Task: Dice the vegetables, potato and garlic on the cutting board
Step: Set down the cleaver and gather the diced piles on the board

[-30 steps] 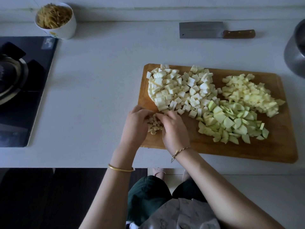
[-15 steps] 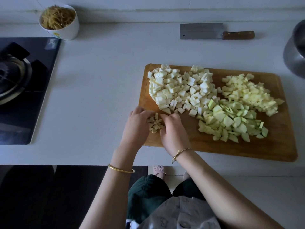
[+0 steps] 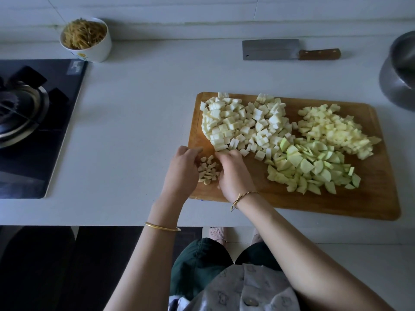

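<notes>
- The chopped garlic (image 3: 207,170) lies in a small heap on the lower left corner of the cutting board (image 3: 336,205), just left of the frame's centre.
- Your left hand (image 3: 182,173) flanks the heap on its left and your right hand (image 3: 233,173) on its right, so the garlic sits between them.
- Your left fingers (image 3: 193,151) are loosely curved and hold nothing that shows. The right fingers (image 3: 221,156) bend down onto the heap's edge, and the back of the hand hides whether they pinch any pieces.
- Judging by this, you are gathering the garlic into a tidy pile. The cutting itself looks done or nearly so.
- To the right on the board lie a white diced pile (image 3: 242,124), a green-skinned pile (image 3: 314,164) and a pale yellow pile (image 3: 336,129), probably the potato. The white and green piles touch each other.
- If the garlic wants finer dicing, your next move calls for the cleaver (image 3: 289,49). It lies flat on the desk (image 3: 134,108) above the board, well apart from both hands.
- Further out are a white bowl of noodles (image 3: 86,40) at upper left, the stove (image 3: 33,108) at left and a metal pot (image 3: 402,70) at the right edge.
</notes>
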Motion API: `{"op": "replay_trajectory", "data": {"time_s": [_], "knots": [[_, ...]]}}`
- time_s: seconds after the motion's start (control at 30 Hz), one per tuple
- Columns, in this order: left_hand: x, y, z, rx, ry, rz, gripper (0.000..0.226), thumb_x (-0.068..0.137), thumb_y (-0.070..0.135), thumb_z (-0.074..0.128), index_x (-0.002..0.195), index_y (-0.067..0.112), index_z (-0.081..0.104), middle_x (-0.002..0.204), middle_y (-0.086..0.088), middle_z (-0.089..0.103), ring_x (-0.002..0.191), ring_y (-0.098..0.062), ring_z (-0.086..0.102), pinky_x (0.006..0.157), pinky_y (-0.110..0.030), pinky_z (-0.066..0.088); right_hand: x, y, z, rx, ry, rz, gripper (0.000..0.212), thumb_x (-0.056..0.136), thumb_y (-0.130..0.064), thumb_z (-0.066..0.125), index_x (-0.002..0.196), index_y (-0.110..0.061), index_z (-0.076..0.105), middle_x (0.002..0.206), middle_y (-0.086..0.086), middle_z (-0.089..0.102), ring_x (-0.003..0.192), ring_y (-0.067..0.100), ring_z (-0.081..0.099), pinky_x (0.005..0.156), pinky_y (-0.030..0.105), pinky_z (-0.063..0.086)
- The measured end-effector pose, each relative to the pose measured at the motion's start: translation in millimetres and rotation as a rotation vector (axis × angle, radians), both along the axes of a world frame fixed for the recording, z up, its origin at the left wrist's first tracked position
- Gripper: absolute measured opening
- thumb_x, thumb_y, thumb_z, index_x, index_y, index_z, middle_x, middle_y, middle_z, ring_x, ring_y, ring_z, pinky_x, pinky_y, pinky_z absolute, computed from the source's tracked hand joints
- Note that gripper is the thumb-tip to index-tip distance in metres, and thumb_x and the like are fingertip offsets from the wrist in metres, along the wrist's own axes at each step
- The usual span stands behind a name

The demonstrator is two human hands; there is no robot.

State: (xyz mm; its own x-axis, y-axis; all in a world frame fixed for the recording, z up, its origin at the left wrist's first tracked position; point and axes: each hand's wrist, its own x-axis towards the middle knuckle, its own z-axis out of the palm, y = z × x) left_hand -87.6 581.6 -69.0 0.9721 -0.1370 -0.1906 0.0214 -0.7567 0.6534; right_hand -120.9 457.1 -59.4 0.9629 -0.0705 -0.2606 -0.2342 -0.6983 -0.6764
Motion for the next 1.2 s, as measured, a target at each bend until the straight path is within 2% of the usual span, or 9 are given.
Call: {"op": "replay_trajectory", "data": {"time_s": [0.07,0.3,0.5,0.67,0.8,0.93,1.07,1.2], "knots": [[1,-2,-1,0.007,-0.007,-0.030,0.048,0.086,-0.009,0.036,0.121,0.010,0.063,0.116,-0.010,0.051,0.107,-0.028,0.050,0.093,-0.038,0.045,1,1,0,-0.025,0.005,0.035,0.045,0.085,0.010,0.043,0.126,-0.005,0.055,0.124,0.010,0.040,0.096,0.031,0.058,0.086,0.041,0.052],[-4,3,4,-0.061,0.055,0.034,0.045,0.083,-0.011,0.036,0.110,0.007,0.067,0.106,-0.003,0.049,0.098,-0.020,0.054,0.081,-0.021,0.041,-2,4,-1,-0.050,-0.016,0.112,0.045,0.087,0.007,0.046,0.129,-0.006,0.056,0.124,0.010,0.041,0.102,0.026,0.055,0.091,0.034,0.048],[-6,7,5,-0.079,0.071,0.066,0.044,0.082,-0.011,0.036,0.106,0.008,0.067,0.109,-0.004,0.051,0.095,-0.019,0.056,0.081,-0.022,0.043,-3,4,-8,-0.017,-0.007,0.123,0.046,0.087,0.007,0.050,0.130,-0.008,0.056,0.125,0.010,0.041,0.105,0.024,0.054,0.092,0.033,0.049],[-3,7,7,-0.076,0.062,0.092,0.042,0.084,-0.010,0.036,0.112,0.006,0.064,0.112,-0.006,0.053,0.096,-0.019,0.057,0.083,-0.025,0.045,-1,-1,-11,0.076,0.012,0.044,0.050,0.089,0.011,0.040,0.131,-0.010,0.056,0.131,0.010,0.043,0.111,0.024,0.055,0.088,0.038,0.053],[-3,4,12,-0.023,0.019,0.111,0.039,0.088,-0.005,0.038,0.117,0.005,0.063,0.117,-0.006,0.054,0.095,-0.016,0.054,0.080,-0.022,0.038,-3,-3,-10,0.118,-0.010,0.004,0.049,0.088,0.013,0.037,0.128,-0.008,0.057,0.127,0.011,0.049,0.101,0.026,0.060,0.088,0.038,0.053],[-2,-14,23,-0.055,-0.120,0.124,0.042,0.086,-0.007,0.039,0.118,0.005,0.063,0.119,-0.009,0.056,0.104,-0.022,0.057,0.083,-0.021,0.039,-8,-21,2,0.230,-0.100,-0.067,0.041,0.083,0.017,0.042,0.111,-0.005,0.063,0.100,0.010,0.060,0.075,0.021,0.060,0.068,0.037,0.057],[-7,-59,37,-0.128,-0.172,0.001,0.034,0.090,0.000,0.044,0.116,0.008,0.064,0.116,-0.003,0.056,0.103,-0.016,0.055,0.082,-0.019,0.039,-20,-66,23,0.206,-0.206,-0.177,0.037,0.086,0.017,0.038,0.095,-0.009,0.063,0.088,0.008,0.064,0.066,0.015,0.062,0.061,0.023,0.054],[-24,-108,32,-0.155,-0.104,-0.127,0.029,0.093,0.003,0.046,0.116,0.008,0.063,0.115,-0.004,0.056,0.101,-0.019,0.057,0.081,-0.025,0.046,-36,-126,27,0.054,-0.334,-0.346,0.033,0.089,0.014,0.043,0.099,-0.003,0.069,0.093,0.008,0.069,0.077,0.018,0.067,0.073,0.029,0.057]]}}
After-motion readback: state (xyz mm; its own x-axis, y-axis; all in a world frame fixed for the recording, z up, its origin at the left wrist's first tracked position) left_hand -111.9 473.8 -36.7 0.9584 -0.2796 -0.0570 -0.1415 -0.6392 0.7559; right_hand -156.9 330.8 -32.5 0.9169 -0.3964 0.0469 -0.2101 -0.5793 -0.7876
